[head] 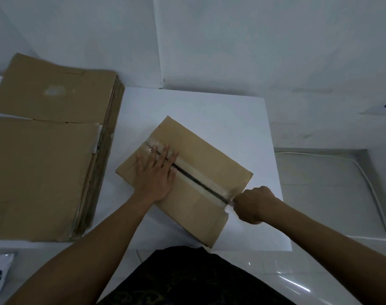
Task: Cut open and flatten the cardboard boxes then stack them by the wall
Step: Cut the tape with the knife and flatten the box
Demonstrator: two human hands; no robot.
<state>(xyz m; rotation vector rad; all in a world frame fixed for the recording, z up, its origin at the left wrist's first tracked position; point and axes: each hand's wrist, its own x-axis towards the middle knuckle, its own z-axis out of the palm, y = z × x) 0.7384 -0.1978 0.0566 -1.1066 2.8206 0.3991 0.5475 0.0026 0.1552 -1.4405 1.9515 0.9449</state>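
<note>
Your right hand (pixel 254 204), right of centre, is curled into a fist at the near end of the taped seam (pixel 198 179); I cannot tell whether it grips anything. Your left hand (pixel 155 175) lies flat, fingers spread, on top of the 1 cardboard box (pixel 201 148), mid-frame on the white table (pixel 231 115). Farther off at the left, a stack of flattened cardboard (pixel 40 172) reaches toward the wall (pixel 253 40).

Right hand (pixel 253 204) hides its tool, perhaps a cutter; flattened stack (pixel 44 161) runs off left edge.
</note>
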